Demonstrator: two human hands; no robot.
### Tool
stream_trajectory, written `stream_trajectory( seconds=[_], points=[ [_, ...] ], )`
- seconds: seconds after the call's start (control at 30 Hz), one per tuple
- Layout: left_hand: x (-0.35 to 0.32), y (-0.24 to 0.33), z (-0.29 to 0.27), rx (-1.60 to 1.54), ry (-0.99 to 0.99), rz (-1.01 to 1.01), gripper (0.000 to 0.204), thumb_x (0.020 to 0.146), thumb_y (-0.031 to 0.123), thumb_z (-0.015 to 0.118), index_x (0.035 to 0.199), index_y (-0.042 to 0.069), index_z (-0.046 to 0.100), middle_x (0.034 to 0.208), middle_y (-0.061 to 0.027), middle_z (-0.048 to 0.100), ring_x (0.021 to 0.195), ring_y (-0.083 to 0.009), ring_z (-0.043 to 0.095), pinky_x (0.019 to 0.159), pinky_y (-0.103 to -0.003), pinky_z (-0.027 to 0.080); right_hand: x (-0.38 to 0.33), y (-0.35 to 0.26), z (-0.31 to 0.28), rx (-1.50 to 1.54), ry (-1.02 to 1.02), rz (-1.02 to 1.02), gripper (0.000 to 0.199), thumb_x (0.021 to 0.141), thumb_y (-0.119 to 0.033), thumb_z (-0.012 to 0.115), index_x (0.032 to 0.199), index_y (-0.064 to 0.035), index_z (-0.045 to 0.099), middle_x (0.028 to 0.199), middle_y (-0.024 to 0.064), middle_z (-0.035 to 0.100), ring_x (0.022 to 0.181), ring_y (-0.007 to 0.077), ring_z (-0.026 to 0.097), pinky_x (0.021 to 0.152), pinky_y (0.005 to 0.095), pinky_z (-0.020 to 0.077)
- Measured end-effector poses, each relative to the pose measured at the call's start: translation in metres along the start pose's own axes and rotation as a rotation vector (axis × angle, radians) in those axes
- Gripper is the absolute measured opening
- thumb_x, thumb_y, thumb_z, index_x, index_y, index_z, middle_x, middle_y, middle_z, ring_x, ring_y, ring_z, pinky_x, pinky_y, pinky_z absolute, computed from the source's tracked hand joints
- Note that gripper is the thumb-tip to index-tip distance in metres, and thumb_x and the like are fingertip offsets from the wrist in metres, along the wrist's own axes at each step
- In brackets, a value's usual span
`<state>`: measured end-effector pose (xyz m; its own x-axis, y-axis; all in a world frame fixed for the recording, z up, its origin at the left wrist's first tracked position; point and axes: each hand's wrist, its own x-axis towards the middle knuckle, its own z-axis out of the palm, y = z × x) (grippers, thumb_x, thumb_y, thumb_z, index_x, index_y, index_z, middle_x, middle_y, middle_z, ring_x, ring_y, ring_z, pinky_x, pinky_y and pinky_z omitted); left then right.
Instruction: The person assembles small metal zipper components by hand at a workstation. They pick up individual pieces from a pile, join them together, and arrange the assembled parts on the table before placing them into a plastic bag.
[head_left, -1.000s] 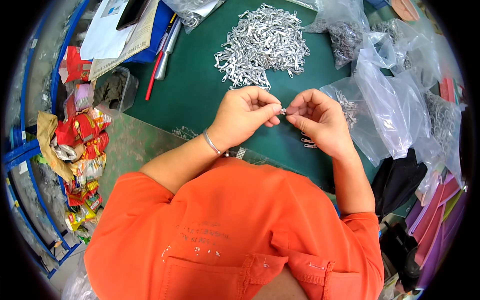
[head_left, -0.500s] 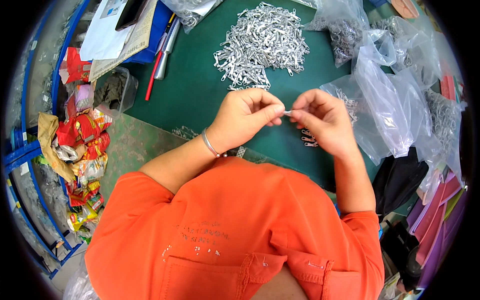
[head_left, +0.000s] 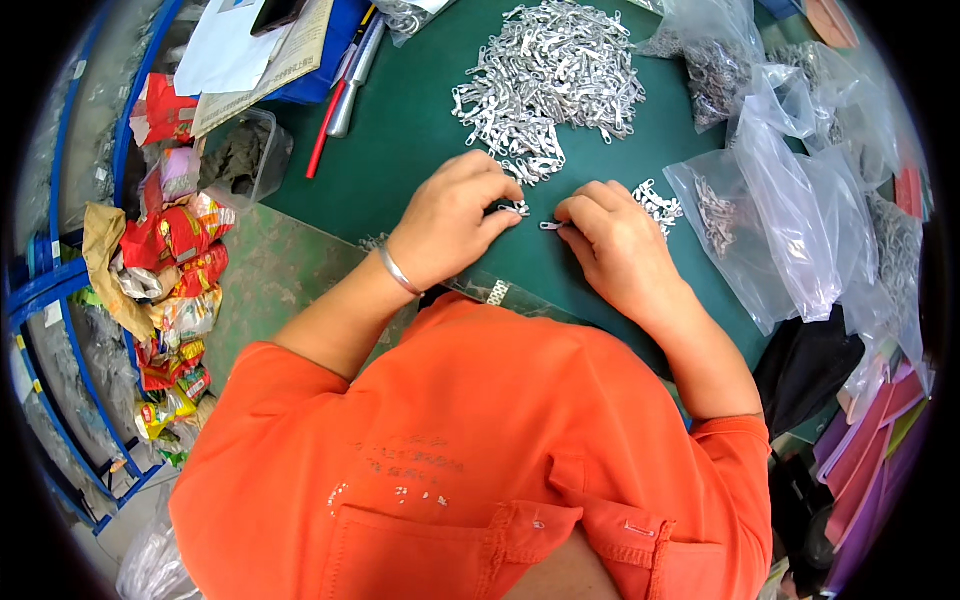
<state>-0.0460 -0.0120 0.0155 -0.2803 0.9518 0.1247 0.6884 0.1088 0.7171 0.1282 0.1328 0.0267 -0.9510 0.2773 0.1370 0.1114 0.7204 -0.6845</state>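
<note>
Both hands pinch shut: left hand (head_left: 455,215) on one clip (head_left: 514,209), right hand (head_left: 615,245) on another clip (head_left: 551,226) (light, stiff, likely slippery; grip the edges).

Two hands, left (head_left: 452,222) and right (head_left: 612,247), on the green mat (head_left: 400,140). One heap of silver zipper pulls (head_left: 548,78) beyond them. One red pen (head_left: 326,135) left of the heap; one clear plastic tub (head_left: 243,155) further left. Clear bags (head_left: 790,215), several, right of the heap.

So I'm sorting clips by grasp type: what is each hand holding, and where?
The right hand pinches a small silver metal piece by one end. The left hand's fingertips touch another piece; its grip is unclear.
</note>
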Motion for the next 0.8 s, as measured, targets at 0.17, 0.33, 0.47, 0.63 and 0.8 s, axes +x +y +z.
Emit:
stream_trajectory(
  seconds=[0.17,0.33,0.47,0.63,0.8],
  points=[
    [-0.002,0.002,0.002,-0.001,0.002,-0.031,0.021,0.078,0.003,0.076,0.096,0.003,0.066,0.092,-0.0076,0.058,0.075,-0.0213,0.060,0.067,-0.032,0.050,-0.006,0.006,-0.012,0.089,0.030,0.077,0.010,0.079,0.004,0.066,0.087,-0.0009,0.062,0.086,0.0150,0.060,0.081,0.0350,0.061,0.071,0.0424,0.0504],
    [-0.008,0.001,0.001,0.062,0.046,0.019,0.017,0.078,0.004,0.076,0.090,0.002,0.064,0.089,-0.0092,0.059,0.075,-0.0262,0.060,0.068,-0.035,0.049,-0.014,0.014,-0.069,0.052,-0.140,0.309,0.008,0.079,0.004,0.066,0.087,0.0010,0.064,0.084,0.0161,0.061,0.080,0.0358,0.062,0.069,0.0413,0.0498],
    [-0.012,0.003,0.010,0.068,0.060,0.061,0.013,0.079,0.004,0.075,0.084,0.003,0.064,0.084,-0.0093,0.060,0.076,-0.0293,0.060,0.069,-0.038,0.048,-0.005,0.009,-0.053,-0.038,-0.012,0.164,0.008,0.081,0.001,0.066,0.088,0.0005,0.064,0.084,0.0165,0.061,0.082,0.0378,0.061,0.072,0.0447,0.0497],
    [-0.012,0.008,0.015,0.014,0.041,0.086,0.010,0.080,0.003,0.074,0.084,0.003,0.065,0.083,-0.0095,0.060,0.077,-0.0299,0.061,0.072,-0.037,0.049,0.007,-0.005,0.007,0.079,-0.005,-0.040,0.012,0.080,-0.001,0.067,0.092,-0.0005,0.064,0.089,0.0143,0.061,0.089,0.0345,0.060,0.077,0.0417,0.0499],
    [-0.006,0.006,0.008,0.070,0.173,0.058,0.013,0.081,-0.001,0.071,0.092,0.003,0.067,0.089,-0.0100,0.059,0.085,-0.0299,0.060,0.074,-0.037,0.050,0.001,0.000,0.005,0.060,-0.185,-0.062,0.013,0.077,0.004,0.064,0.089,-0.0008,0.066,0.085,0.0123,0.059,0.085,0.0329,0.059,0.076,0.0414,0.0499]
  ],
)
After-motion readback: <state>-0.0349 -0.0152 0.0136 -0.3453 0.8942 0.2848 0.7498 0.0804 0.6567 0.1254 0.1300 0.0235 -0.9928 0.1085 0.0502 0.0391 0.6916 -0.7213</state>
